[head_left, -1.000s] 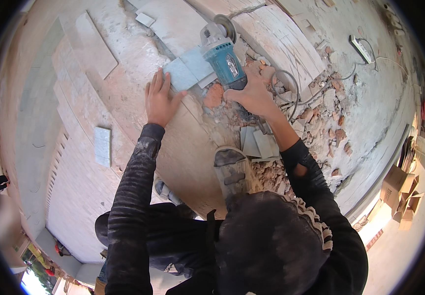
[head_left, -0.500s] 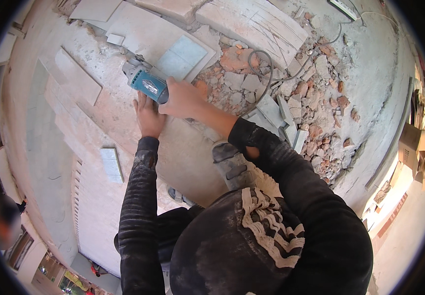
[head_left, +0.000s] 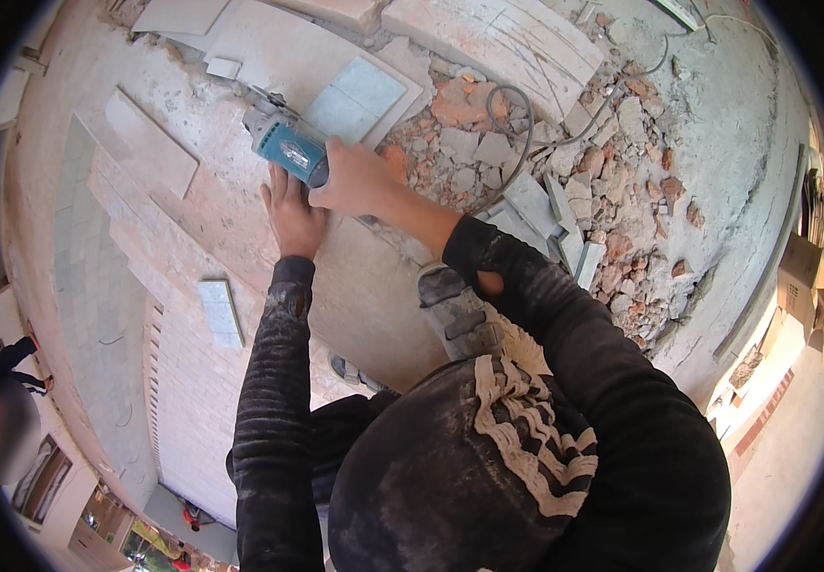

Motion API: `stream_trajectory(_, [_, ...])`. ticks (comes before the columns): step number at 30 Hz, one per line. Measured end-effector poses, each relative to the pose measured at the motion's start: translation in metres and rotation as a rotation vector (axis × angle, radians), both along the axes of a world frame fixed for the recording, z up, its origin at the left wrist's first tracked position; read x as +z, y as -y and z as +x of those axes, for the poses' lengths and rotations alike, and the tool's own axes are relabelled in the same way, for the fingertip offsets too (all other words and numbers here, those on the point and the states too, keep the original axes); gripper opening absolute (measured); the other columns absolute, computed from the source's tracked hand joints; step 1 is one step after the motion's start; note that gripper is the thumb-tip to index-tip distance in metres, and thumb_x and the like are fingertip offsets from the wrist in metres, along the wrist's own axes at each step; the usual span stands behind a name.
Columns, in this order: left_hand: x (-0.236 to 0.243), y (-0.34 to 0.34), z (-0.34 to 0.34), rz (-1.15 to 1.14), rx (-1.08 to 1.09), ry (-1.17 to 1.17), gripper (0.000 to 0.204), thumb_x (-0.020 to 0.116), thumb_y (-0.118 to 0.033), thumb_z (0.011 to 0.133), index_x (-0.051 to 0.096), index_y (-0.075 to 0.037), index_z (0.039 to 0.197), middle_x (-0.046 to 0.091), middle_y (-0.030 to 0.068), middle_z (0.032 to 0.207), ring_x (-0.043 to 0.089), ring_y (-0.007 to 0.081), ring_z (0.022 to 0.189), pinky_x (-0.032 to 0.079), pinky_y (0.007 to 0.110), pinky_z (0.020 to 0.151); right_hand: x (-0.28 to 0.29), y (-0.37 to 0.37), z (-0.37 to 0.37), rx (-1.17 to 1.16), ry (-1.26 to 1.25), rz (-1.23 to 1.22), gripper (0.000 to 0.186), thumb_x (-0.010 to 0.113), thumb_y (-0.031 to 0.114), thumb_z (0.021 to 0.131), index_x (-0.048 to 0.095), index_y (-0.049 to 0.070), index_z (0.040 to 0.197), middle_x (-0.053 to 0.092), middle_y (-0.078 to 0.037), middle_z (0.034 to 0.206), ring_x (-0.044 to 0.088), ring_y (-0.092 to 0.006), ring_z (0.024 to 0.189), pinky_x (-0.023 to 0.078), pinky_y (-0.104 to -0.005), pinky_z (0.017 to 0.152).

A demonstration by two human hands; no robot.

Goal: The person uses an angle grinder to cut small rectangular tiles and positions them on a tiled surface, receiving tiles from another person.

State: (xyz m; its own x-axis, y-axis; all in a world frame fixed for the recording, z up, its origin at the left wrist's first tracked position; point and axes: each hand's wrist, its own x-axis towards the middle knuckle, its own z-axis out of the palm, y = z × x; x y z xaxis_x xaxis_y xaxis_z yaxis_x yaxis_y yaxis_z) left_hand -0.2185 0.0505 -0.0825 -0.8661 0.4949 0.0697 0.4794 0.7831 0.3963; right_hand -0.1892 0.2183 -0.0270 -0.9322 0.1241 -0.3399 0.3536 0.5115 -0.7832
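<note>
The angle grinder (head_left: 290, 153) lies just beyond the left hand (head_left: 296, 219), on the far side of its fingers, over the dusty slab. Its long axis runs aslant, the metal head to the far left and the handle end to the near right. The right hand (head_left: 355, 181) is nearer to it, wrapped around that handle end, fingers closed on the body. The left hand's fingers are stretched out, palm down, close under the tool; from where I stand I can't tell whether their tips touch it or press on something beneath.

I count one grinder and two hands at work. Far to the right of the head, a pale blue tile panel (head_left: 355, 95), one piece or two set edge to edge, lies on a larger board. One small white offcut (head_left: 223, 68) sits to the far left, one long pale slab (head_left: 152, 141) left of the tool, and one loose tile (head_left: 221, 313) left of the left sleeve. To the right, one looped cord (head_left: 529, 119) crosses rubble (head_left: 622, 172) too broken to count.
</note>
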Motion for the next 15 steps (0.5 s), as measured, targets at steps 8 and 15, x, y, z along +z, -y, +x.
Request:
stream_trajectory(8, [-0.0003,0.0006,-0.0017,-0.013,0.007,0.008,0.054,0.063,-0.017,0.083,0.054,-0.001,0.134,0.039,0.0252,0.151,0.032,0.0445,0.142,0.022,0.064,0.112,0.0035,-0.0001,-0.0013,-0.004,0.012,-0.017,0.064,0.075,0.031,0.064,0.053,-0.009,0.11,0.066,-0.029,0.094,0.067,-0.0445,0.092,0.054,-0.0474,0.081])
stream_trajectory(15, [-0.0046,0.0032,-0.0021,-0.013,0.019,0.023,0.053,0.065,-0.017,0.084,0.055,-0.002,0.134,0.041,0.0235,0.15,0.032,0.0434,0.142,0.021,0.064,0.113,-0.0003,0.002,-0.0005,-0.007,0.039,-0.026,0.063,0.074,0.031,0.065,0.054,-0.009,0.109,0.067,-0.028,0.094,0.067,-0.0431,0.092,0.055,-0.0464,0.081])
